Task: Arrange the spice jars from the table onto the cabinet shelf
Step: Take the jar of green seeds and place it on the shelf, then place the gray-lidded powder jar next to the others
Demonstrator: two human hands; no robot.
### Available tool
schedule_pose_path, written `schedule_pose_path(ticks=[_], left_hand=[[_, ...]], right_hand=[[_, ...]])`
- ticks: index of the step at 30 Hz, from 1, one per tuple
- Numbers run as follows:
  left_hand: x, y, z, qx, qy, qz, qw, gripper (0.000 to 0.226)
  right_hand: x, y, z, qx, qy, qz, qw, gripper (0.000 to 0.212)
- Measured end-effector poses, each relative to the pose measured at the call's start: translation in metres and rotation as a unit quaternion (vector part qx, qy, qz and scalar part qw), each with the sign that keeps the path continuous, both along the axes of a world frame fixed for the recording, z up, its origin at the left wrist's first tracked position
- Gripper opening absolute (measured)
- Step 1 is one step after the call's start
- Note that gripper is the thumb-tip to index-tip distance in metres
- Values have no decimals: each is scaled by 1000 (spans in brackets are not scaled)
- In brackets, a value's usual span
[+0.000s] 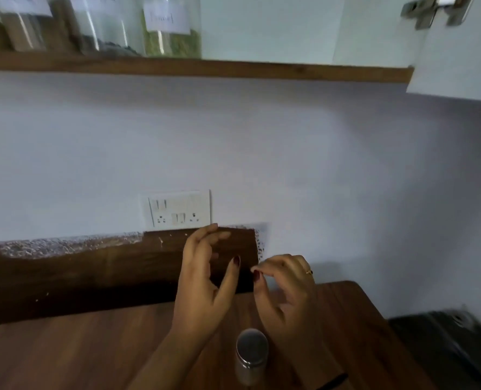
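Steel-capped glass spice jar (252,351) stood ungripped on the brown wooden table (65,350) near my open, empty left hand (204,280) and right hand (285,291), likely next needing a grasp and lift to the wooden cabinet shelf (233,69).

The shelf (233,69) lies free from 12 to 1 o'clock, bounded by the green-filled jar (173,38) at 11 and the cabinet door (458,57) at 2.

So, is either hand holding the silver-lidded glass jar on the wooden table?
No, the left hand and right hand are empty, fingers loose, clear of the silver-lidded glass jar.
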State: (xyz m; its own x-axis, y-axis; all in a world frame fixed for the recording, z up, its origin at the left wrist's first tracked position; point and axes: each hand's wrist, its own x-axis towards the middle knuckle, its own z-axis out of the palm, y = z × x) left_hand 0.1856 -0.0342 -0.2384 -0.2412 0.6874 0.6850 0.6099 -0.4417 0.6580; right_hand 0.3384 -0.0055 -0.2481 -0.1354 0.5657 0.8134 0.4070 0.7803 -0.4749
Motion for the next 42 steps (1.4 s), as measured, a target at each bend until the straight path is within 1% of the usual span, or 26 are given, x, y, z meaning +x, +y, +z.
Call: schedule_pose_path(ticks=[2,6,10,12,14,16,18,21,25,27,30,32,35,39,42], left_hand=[[8,-6,-21,-29,-6,-15,999,38],[18,-14,-58,-82,-3,-44,996,38],[26,-22,-95,-144,6,-62,988,38],[32,-29,-112,-172,6,-72,982,42],[37,-36,-129,-196,1,-83,977,38],[42,-44,-146,-218,-7,-97,971,39],[48,-53,-161,-249,-10,-112,962,42],[56,-66,-180,-290,-12,-135,947,38],[60,-80,-203,-321,22,-154,934,36],[58,-90,-218,-350,34,-157,923,43],[53,-110,-238,-413,31,-157,897,52],[51,-120,-246,-427,39,-167,888,54],[51,-127,-247,-445,39,-174,878,52],[49,-128,-254,-474,23,-167,864,58],[50,-127,-256,-481,22,-166,860,45]], right_hand=[[10,-8,-16,-19,-21,-5,1000,13],[26,-22,-47,-71,-25,-17,997,19],[38,-35,-83,-114,-37,-24,993,19],[46,-43,-101,-150,-51,-22,987,20],[54,-53,-117,-182,-72,-24,980,22],[62,-65,-130,-208,-95,-21,973,20],[71,-75,-144,-230,-129,-11,965,22],[85,-89,-166,-279,-160,-3,947,26],[95,-107,-184,-301,-190,15,934,24],[98,-116,-188,-319,-217,37,922,24],[102,-130,-194,-333,-265,70,902,26],[105,-138,-200,-348,-279,94,890,31],[110,-146,-213,-377,-308,106,867,46],[111,-147,-222,-369,-351,116,852,63],[110,-142,-227,-360,-370,127,847,72]])
